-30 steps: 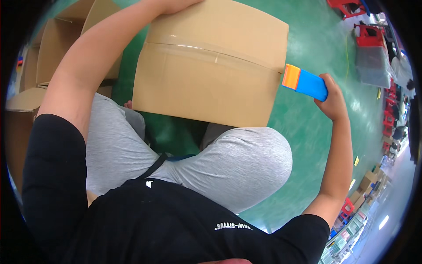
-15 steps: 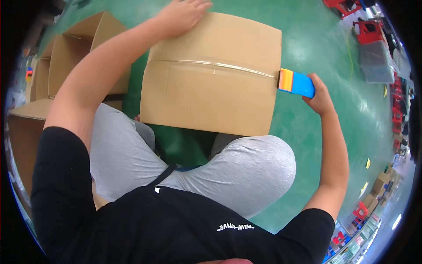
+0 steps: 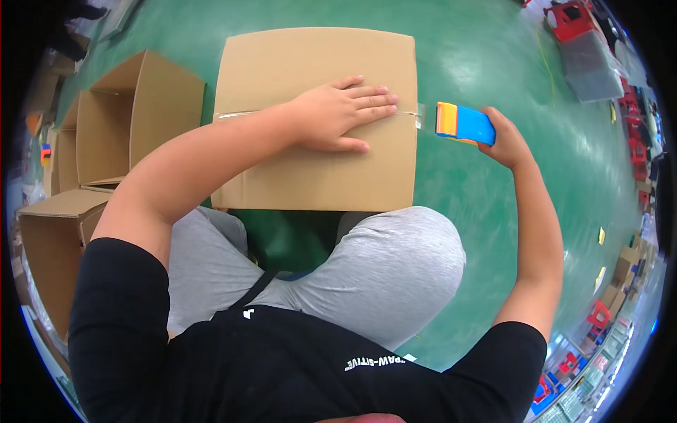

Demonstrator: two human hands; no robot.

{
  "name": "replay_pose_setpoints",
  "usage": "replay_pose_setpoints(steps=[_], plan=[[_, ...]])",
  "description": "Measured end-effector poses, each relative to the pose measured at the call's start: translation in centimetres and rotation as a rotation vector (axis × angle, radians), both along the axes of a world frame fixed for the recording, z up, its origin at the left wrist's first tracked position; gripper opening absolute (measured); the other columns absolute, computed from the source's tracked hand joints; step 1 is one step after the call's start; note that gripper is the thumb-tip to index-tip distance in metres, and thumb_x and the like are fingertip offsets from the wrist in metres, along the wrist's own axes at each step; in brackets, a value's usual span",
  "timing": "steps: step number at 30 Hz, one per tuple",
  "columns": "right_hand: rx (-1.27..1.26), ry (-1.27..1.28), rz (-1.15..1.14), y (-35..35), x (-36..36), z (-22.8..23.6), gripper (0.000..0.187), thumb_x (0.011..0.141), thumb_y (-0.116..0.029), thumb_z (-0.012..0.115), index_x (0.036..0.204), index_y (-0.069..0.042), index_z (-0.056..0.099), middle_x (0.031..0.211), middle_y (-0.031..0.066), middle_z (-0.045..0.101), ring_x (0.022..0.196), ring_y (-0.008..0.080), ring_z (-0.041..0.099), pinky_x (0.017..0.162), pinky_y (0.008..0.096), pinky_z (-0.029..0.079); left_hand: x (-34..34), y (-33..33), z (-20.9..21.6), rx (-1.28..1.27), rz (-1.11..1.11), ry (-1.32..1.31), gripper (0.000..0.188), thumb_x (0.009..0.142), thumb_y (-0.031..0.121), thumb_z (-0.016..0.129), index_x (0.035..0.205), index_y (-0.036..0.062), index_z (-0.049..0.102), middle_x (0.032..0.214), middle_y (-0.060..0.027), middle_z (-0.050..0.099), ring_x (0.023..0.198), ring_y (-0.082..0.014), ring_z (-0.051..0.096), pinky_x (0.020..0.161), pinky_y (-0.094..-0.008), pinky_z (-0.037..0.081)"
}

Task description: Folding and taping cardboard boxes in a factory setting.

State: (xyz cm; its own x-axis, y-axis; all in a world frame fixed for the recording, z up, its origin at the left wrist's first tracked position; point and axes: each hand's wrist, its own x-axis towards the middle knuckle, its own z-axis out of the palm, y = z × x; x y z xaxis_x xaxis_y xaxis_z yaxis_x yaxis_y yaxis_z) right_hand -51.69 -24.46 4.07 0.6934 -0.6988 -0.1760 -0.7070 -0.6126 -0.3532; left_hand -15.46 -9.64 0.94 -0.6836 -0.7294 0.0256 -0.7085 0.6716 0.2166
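Observation:
A closed cardboard box [image 3: 282, 176] sits in front of my knees, with a strip of clear tape [image 3: 236, 115] along its middle seam. My left hand [image 3: 342, 116] lies flat on the box top across that seam, fingers spread. A short end of the tape sticks out past the box's right edge. Just right of that edge, my right hand [image 3: 504, 139] grips a blue and orange tape dispenser [image 3: 474, 125], held apart from the box. Part of the seam is hidden under my left hand and forearm.
Open cardboard boxes [image 3: 169, 106] stand to my left, and another open box [image 3: 53, 247] is nearer my left elbow. Red stools [image 3: 570, 20] and a grey translucent bin [image 3: 591, 67] are at the far right. Green floor [image 3: 479, 233] surrounds me.
My left hand has moved from the box's far edge onto the middle of its top. The tape dispenser has come away from the box's right side, where a tape end now shows.

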Motion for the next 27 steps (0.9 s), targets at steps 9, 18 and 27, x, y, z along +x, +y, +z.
replay_pose_setpoints(steps=[9, 18, 27], plan=[[-0.077, 0.225, 0.135, -0.8, 1.2, -2.9, 0.050, 0.067, -0.004, 0.072, 0.112, -0.009, 0.052, 0.108, 0.0124, 0.060, 0.103, 0.0332, 0.059, 0.094, 0.0409, 0.040, -2.2, -2.8, 4.8, 0.247, 0.004, -0.178, 0.071, 0.090, 0.047, 0.055, 0.146, 0.0064, 0.037, 0.152, -0.0108, 0.037, 0.144, -0.0266, 0.028, 0.118, -0.0468, 0.021], [-0.120, 0.128, 0.161, 0.1, 3.8, -4.8, 0.052, 0.065, -0.005, 0.073, 0.113, -0.009, 0.052, 0.104, 0.0114, 0.061, 0.100, 0.0311, 0.059, 0.089, 0.0407, 0.040, -3.9, -4.4, 0.1, -0.086, -0.276, 0.061, 0.072, 0.093, 0.053, 0.048, 0.147, 0.0065, 0.036, 0.156, -0.0099, 0.031, 0.145, -0.0286, 0.026, 0.119, -0.0493, 0.019], [-0.123, 0.176, 0.155, 0.0, 3.5, -4.6, 0.048, 0.068, -0.004, 0.072, 0.111, -0.010, 0.053, 0.102, 0.0093, 0.063, 0.096, 0.0294, 0.060, 0.088, 0.0397, 0.041, -4.8, -4.4, -0.1, -0.046, -0.295, 0.044, 0.074, 0.092, 0.054, 0.049, 0.147, 0.0066, 0.035, 0.154, -0.0101, 0.034, 0.145, -0.0288, 0.027, 0.118, -0.0502, 0.020]])
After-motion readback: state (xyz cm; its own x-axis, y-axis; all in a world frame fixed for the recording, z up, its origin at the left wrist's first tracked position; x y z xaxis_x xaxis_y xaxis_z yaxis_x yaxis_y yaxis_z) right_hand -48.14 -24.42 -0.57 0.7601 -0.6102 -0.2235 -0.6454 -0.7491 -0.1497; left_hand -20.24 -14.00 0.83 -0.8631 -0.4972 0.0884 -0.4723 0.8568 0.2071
